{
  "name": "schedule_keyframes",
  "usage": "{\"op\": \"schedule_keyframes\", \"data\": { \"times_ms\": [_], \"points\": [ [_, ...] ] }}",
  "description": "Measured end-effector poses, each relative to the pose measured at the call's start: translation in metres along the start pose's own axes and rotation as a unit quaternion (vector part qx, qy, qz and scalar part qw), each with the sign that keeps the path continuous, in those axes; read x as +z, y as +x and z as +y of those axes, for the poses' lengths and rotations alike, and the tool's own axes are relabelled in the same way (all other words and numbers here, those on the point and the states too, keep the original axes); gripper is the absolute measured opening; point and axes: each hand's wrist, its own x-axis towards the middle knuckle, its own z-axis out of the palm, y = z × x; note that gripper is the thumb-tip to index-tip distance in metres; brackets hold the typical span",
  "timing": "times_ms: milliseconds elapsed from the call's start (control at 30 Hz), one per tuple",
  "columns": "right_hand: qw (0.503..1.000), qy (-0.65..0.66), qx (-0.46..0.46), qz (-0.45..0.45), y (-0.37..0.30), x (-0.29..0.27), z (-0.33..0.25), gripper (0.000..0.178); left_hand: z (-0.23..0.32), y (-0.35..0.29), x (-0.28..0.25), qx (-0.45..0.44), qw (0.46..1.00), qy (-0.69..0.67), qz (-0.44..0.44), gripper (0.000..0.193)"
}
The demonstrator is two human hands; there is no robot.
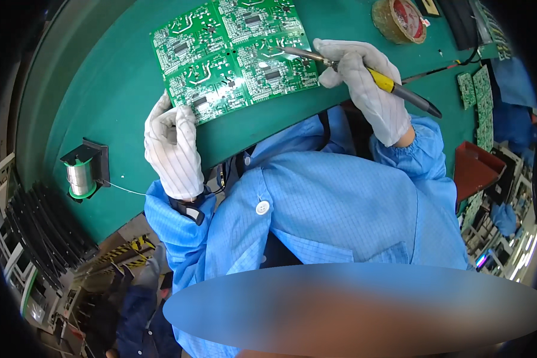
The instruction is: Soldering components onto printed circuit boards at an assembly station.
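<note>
A green circuit board panel (235,56), made up of several like boards with dark chips, lies tilted on the green mat. My left hand (172,143), in a white striped glove, is closed on the panel's near left corner. In my gloved right hand (373,83) is a soldering iron (394,86) with a yellow and grey handle, gripped like a pen. Its metal tip points left, over the panel's right half. A spool of solder wire (82,178) stands left of my left hand; its thin wire runs to my left sleeve.
A roll of tape (400,21) sits at the far right of the mat (116,113). Smaller circuit boards (483,107) and a reddish-brown tray (477,170) are along the right edge. Dark strips (48,232) stand at lower left, and a person in dark clothing (143,319) is beyond.
</note>
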Motion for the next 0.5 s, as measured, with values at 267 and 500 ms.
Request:
{"op": "schedule_keyframes", "data": {
  "times_ms": [267, 500],
  "points": [
    [0.986, -0.027, 0.046, 0.157, -0.019, -0.029, 0.002, 0.033, 0.008, -0.001, -0.002, -0.021, 1.000, 0.001, -0.021, 0.029],
    [0.950, -0.054, 0.051, 0.303, -0.036, -0.080, 0.014, 0.040, 0.016, -0.003, -0.010, 0.084, 0.992, 0.088, 0.015, 0.033]
  ]
}}
